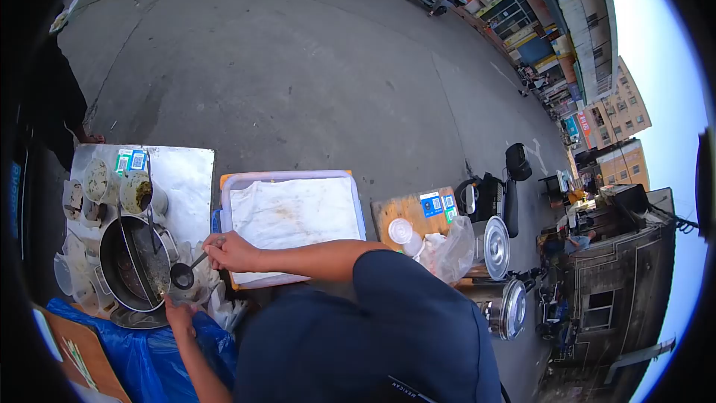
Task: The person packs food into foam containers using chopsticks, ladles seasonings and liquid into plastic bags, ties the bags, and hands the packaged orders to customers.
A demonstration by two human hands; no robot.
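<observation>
My right hand (230,251) is closed around the handle of a dark ladle (182,276). The ladle's bowl hangs at the side of a divided metal pot (112,242), over clear plastic bags. A divider splits the pot, with dark liquid on one side and bubbly liquid on the other. At the pot's near end, my left hand (180,316) has its fingers drawn together by the rim. What they pinch is too small to make out. Under the left wrist lies a blue plastic sheet (149,347). Tubs of sauce (136,192) with utensils stand beside the pot.
A white-cloth-lined tray (294,213) sits beside the pot's table (186,172). Further along are a wooden board (395,213) with payment codes, a plastic bag (455,254) and lidded metal pots (513,310). Thin sticks (78,363) lie on a brown board. A person (56,89) stands at the left.
</observation>
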